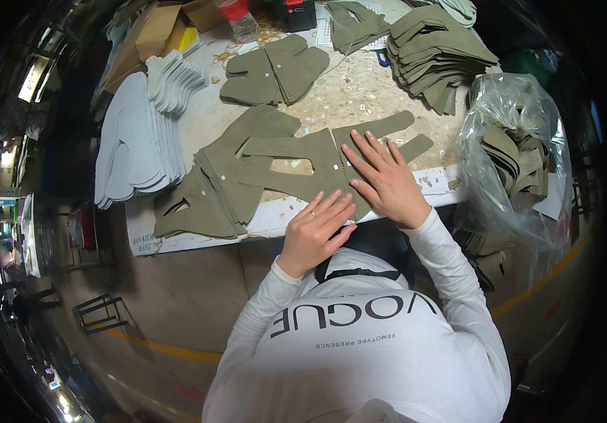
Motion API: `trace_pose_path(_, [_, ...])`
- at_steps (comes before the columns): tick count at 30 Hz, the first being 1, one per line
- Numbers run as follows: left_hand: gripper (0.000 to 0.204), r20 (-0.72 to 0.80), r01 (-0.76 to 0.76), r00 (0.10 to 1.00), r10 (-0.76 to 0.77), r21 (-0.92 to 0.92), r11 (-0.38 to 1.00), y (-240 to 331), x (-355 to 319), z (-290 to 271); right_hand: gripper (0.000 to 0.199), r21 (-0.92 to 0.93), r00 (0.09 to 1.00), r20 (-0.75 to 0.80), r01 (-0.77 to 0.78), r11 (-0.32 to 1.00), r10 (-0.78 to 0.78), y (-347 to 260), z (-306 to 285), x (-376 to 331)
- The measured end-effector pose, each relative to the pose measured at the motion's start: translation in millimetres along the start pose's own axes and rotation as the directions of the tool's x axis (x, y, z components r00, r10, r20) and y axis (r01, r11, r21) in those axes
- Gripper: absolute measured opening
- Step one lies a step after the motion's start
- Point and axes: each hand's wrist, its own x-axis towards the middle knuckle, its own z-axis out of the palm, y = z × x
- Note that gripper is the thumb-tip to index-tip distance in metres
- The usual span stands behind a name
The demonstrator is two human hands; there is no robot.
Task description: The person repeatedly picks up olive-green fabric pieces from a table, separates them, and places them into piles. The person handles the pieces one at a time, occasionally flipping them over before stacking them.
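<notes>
Two flat olive-green cut pieces lie edge to edge in front of me, each with long strips and a small white sticker near the seam. My right hand (390, 182) rests flat on the right piece (376, 126), fingers spread. On the lower edge of the left piece (326, 176) lie the stretched fingers of my left hand (315, 233), one of which wears a ring. Neither hand grips anything. Just left of them, overlapping olive pieces (236, 144) with white stickers spread toward the table's front edge. Part of the right piece is hidden under my right hand.
Pale grey-blue pieces (141, 141) are stacked at the left. Farther back lie more olive pieces (275, 70) and a thick olive stack (434, 53). A clear plastic bag (483, 106) of olive pieces hangs at the right. A cardboard box (162, 32) stands far left.
</notes>
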Motion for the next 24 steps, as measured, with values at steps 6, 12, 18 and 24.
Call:
trace_pose_path(6, [0.029,-0.001,0.009,1.000,-0.009,-0.051,0.999,-6.3,34.4,-55.2,0.054,0.074,0.980,0.167,0.100,0.992,-0.112,19.7,-45.4,26.4])
trace_pose_path(12, [0.032,-0.256,0.310,0.938,-0.236,0.306,0.900,-108.7,120.4,-129.9,0.024,0.197,0.910,-0.415,0.110,0.974,-0.019,63.4,-53.0,158.5])
trace_pose_path(18, [0.042,-0.237,0.600,0.799,-0.553,0.384,0.702,-217.8,128.5,-95.2,0.029,0.217,0.820,-0.515,-0.159,0.963,0.251,82.3,21.6,215.4])
trace_pose_path(24, [0.039,-0.389,0.561,0.820,-0.419,0.401,0.724,-228.7,120.6,-84.8,0.029,0.128,0.816,-0.542,-0.155,0.980,0.200,97.4,49.8,210.3])
